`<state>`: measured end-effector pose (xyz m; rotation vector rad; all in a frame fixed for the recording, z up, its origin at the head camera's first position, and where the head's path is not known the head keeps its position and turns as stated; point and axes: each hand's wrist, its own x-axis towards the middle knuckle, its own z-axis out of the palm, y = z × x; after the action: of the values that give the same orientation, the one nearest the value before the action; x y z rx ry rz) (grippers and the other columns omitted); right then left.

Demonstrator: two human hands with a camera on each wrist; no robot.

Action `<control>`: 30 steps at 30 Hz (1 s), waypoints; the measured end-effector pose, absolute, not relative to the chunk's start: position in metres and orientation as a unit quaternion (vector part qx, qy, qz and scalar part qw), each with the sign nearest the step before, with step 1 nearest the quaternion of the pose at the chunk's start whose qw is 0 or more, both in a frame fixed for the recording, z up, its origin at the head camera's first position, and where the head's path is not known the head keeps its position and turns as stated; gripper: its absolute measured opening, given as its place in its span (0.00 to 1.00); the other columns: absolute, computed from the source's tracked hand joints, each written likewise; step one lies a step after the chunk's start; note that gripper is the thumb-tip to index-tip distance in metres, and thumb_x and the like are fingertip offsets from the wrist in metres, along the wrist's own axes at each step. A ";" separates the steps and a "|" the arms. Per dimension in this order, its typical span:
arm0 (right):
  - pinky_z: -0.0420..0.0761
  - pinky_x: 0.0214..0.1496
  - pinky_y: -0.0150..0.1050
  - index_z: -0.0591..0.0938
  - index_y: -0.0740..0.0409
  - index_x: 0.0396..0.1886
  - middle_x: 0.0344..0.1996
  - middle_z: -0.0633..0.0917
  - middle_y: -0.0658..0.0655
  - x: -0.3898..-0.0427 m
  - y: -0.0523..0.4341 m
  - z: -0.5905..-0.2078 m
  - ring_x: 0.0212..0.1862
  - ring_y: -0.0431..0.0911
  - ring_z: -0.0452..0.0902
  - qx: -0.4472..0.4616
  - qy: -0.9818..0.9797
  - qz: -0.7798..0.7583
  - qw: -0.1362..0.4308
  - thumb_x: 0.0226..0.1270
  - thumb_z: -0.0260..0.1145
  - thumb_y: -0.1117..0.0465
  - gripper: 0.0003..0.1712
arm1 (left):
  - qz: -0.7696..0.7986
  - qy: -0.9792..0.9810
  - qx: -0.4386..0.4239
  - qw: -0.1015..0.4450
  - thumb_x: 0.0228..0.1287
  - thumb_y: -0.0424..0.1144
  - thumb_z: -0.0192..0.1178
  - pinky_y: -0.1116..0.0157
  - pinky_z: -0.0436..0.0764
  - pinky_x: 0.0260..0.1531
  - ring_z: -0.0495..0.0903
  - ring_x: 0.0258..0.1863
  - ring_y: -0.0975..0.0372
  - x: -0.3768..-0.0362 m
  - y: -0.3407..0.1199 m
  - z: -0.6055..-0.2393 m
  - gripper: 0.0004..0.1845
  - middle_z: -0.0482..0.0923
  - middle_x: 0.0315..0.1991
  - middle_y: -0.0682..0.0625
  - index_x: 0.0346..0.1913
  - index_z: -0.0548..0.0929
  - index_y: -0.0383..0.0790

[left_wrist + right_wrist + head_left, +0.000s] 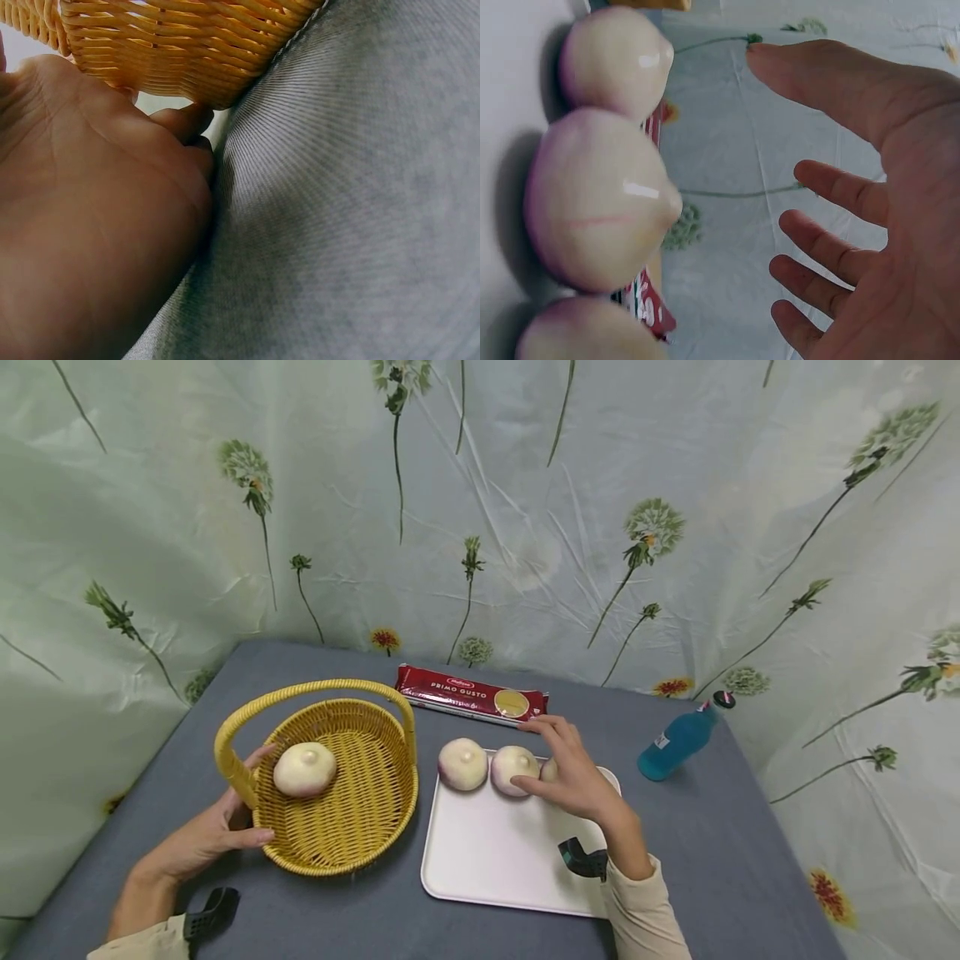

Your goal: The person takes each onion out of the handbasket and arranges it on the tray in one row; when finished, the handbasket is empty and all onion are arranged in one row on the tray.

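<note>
My left hand [201,837] holds the left side of a yellow wicker basket [358,793], thumb toward the front and fingers toward the back. In the left wrist view, part of those fingers is hidden behind the weave. One white-and-purple turnip [305,768] lies inside the basket, near its left wall. Three more turnips sit in a row along the back of a white tray [502,860]: a left one [462,765], a middle one [513,768] and a right one mostly covered by my right hand [573,777]. That hand hovers above them, fingers spread, apart from the turnips in the right wrist view.
A red pasta packet [472,693] lies behind the tray. To the right stands a blue bottle [678,743] with a dark cap. The grey tabletop [330,918] ends at a floral curtain [517,527] along the back and sides.
</note>
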<state>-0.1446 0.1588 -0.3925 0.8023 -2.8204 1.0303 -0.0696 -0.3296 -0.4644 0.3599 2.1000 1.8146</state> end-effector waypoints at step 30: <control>0.65 0.70 0.56 0.75 0.56 0.64 0.65 0.73 0.55 -0.136 0.109 -0.373 0.71 0.51 0.62 0.379 -0.873 0.308 -0.008 0.61 0.75 0.53 0.33 | 0.648 0.727 0.149 0.168 0.67 0.26 0.60 0.80 0.66 0.53 0.55 0.60 0.91 -0.069 -0.331 -0.466 0.57 0.20 0.76 0.30 0.80 0.31 0.61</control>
<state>-0.1355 0.1094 -0.3730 1.1954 -2.7558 0.9730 -0.0693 -0.3314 -0.4662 0.4247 2.0688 1.8433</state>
